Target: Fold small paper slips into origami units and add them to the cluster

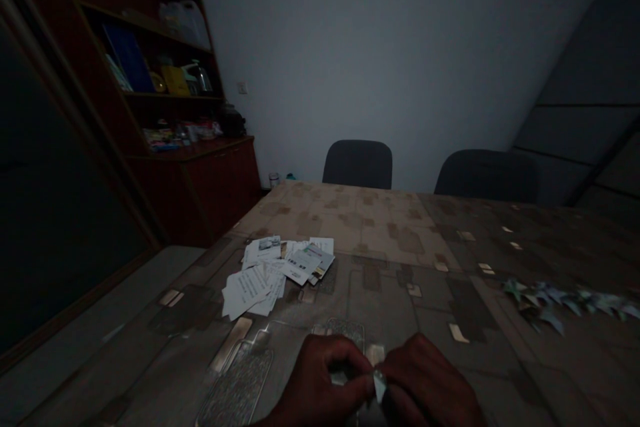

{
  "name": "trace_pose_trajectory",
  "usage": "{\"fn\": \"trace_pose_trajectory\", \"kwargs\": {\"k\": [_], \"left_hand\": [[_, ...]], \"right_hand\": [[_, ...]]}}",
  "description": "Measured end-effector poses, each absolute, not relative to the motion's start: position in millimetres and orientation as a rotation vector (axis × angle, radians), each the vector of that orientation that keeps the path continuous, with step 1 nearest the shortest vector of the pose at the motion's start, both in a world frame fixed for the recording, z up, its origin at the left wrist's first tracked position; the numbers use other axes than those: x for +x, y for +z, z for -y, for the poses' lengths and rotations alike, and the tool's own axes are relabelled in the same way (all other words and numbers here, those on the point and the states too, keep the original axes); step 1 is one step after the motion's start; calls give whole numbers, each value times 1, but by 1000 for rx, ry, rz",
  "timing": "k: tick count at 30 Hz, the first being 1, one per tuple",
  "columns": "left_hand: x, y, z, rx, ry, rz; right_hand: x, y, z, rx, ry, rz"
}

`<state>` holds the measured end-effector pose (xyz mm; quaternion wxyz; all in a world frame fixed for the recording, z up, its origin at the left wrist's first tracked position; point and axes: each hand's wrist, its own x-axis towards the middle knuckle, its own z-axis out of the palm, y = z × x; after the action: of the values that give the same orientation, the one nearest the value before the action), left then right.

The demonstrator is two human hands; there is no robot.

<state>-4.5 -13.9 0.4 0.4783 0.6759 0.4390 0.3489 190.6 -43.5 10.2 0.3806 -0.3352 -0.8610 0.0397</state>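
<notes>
Close to the near edge of the table, my left hand (327,377) and my right hand (425,380) meet fingertip to fingertip. Between them is a small folded piece of paper (380,387), pale in colour, pinched by the thumb and forefinger of my left hand and by the fingers of my right. Most of the paper is hidden behind the fingers. Further left lies a loose pile of printed paper sheets (250,290). Over on the right sits a row of several small folded paper pieces (550,297), pale and pointed.
A patterned cloth covers the table (370,220). Two dark chairs stand at its far side, one in the middle (357,163) and one on the right (485,173). A reddish wooden cabinet (215,180) with filled shelves is against the left wall.
</notes>
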Motion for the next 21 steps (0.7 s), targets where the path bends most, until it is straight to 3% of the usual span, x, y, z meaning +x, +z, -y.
{"fn": "trace_pose_trajectory", "kwargs": {"k": [21], "left_hand": [[-4,4,14,1611,834,-1084]], "right_hand": [[190,3,43,-908,16,2172]]}}
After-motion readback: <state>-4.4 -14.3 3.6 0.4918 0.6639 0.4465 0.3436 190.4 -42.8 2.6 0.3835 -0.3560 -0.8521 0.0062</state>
